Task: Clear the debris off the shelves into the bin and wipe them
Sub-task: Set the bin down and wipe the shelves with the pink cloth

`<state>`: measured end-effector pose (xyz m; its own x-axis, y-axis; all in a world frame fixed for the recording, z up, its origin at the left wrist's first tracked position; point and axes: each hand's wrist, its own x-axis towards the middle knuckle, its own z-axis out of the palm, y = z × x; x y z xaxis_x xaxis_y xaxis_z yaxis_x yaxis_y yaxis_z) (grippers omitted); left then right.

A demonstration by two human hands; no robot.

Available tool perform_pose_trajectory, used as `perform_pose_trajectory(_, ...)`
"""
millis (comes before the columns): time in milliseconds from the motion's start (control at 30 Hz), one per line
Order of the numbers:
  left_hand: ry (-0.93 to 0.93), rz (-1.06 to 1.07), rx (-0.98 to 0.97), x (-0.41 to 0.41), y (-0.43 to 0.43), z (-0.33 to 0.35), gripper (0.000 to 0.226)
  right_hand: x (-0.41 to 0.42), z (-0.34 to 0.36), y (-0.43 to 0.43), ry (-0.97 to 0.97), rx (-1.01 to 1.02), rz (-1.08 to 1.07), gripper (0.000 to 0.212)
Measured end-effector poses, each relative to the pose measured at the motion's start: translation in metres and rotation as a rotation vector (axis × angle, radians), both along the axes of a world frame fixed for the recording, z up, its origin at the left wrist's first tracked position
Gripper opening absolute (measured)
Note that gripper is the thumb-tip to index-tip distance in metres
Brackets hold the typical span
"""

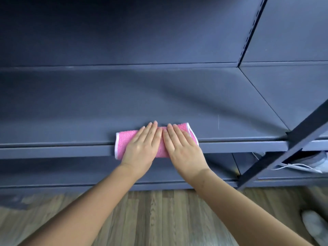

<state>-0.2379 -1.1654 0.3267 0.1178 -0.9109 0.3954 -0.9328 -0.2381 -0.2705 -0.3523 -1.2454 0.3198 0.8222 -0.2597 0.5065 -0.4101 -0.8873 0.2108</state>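
Pressing down at the front edge of the shelf (159, 103), the pink cloth (122, 141) is held flat under the left hand (142, 144) and, beside it, the right hand (181, 146), each with fingers extended and closed together, palms down. No debris is seen on this shelf, so clearing is judged done here and wiping is in hand. The bin is not in view; a lower shelf (53, 171) is judged outstanding.
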Motion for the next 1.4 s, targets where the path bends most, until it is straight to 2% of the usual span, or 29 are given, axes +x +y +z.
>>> perform_pose_trajectory(233, -0.015, 0.006, 0.115, -0.025, -0.016, 0.005, 0.056, -0.023, -0.006, -0.020, -0.013, -0.020, -0.029, 0.048)
perform_pose_trajectory(333, -0.037, -0.016, 0.077, -0.044, -0.032, 0.005, 0.057, -0.044, -0.007, -0.035, -0.033, -0.033, -0.052, 0.047)
perform_pose_trajectory(500, -0.046, -0.070, 0.112, -0.087, -0.065, 0.006, 0.051, -0.090, -0.009, -0.066, -0.050, -0.075, -0.109, 0.043)
perform_pose_trajectory(567, -0.097, -0.135, 0.106, -0.099, -0.079, 0.002, 0.042, -0.107, -0.009, -0.080, -0.048, -0.093, -0.118, 0.041)
perform_pose_trajectory(667, -0.090, -0.127, 0.158, -0.119, -0.099, 0.005, 0.058, -0.131, -0.008, -0.099, -0.017, -0.116, -0.147, 0.043)
perform_pose_trajectory(733, -0.180, -0.102, 0.175, -0.128, -0.112, 0.004, 0.065, -0.145, -0.009, -0.112, 0.006, -0.140, -0.150, 0.038)
perform_pose_trajectory(833, -0.163, -0.111, 0.248, -0.133, -0.123, 0.003, 0.066, -0.155, -0.005, -0.128, 0.073, -0.161, -0.104, 0.043)
perform_pose_trajectory(1100, -0.145, -0.147, 0.281, -0.131, -0.130, 0.010, 0.073, -0.153, 0.013, -0.147, 0.189, -0.141, 0.066, 0.048)
perform_pose_trajectory(1200, -0.038, -0.187, 0.225, -0.131, -0.128, 0.013, 0.058, -0.153, 0.012, -0.149, 0.180, -0.142, 0.052, 0.041)
perform_pose_trajectory(1400, -0.049, -0.178, 0.201, -0.134, -0.134, 0.009, 0.061, -0.159, 0.009, -0.152, 0.189, -0.137, 0.000, 0.037)
